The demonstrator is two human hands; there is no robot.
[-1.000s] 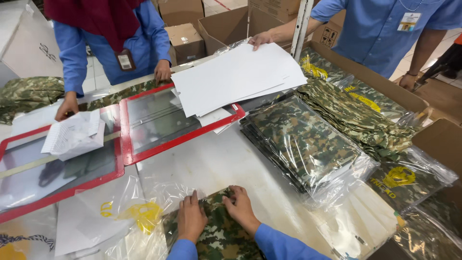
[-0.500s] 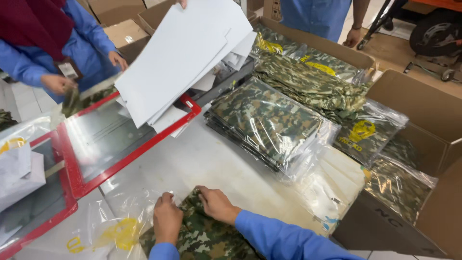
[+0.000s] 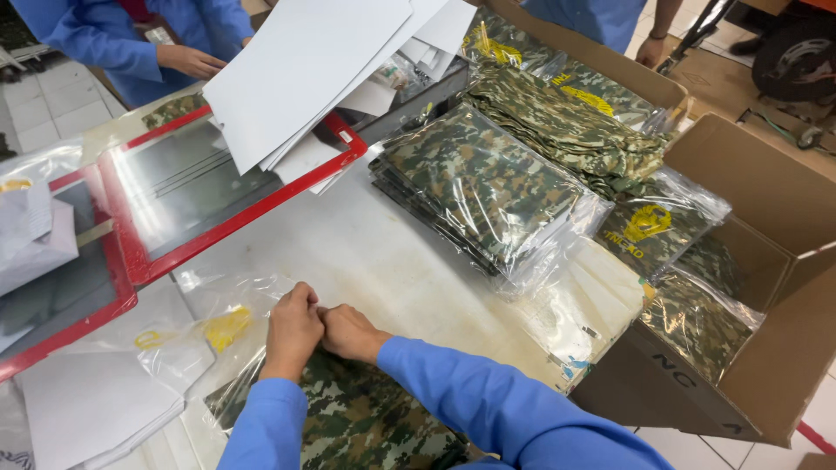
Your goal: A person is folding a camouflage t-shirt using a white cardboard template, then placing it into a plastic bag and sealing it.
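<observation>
The pale, smooth worktable (image 3: 348, 252) spreads out ahead of both hands, and beyond the right hand and off to its right stands a large open brown cardboard box (image 3: 775, 261) holding bagged camouflage pieces. Ahead of the hands and to the right lies a neat stack of folded green-and-brown camouflage garments sealed in clear plastic bags (image 3: 479, 187); ahead and to the left sit two flat red-framed dark panels (image 3: 187, 187), with a thick sheaf of white paper sheets (image 3: 305, 70) held over them by someone else. A co-worker's hand (image 3: 193, 61) in a blue sleeve rests at the table's far edge. Directly under the hands lies a folded green-and-brown camouflage garment (image 3: 366, 418) partly inside a crinkled clear plastic bag with a yellow print (image 3: 218, 326), whose open mouth lies just to the left of the hands. The left hand (image 3: 294, 329) and right hand (image 3: 350, 332) are pressed together, knuckle to knuckle, fingers curled down at the garment's top edge where the bag begins; whether they pinch the cloth, the film or both I cannot tell. From here the thin film could likely bunch or tear if tugged against the thick folded cloth, and the fold could slip askew, since both hands grip one narrow spot. The loose white sheets beside the left hand could also be dragged along.
</observation>
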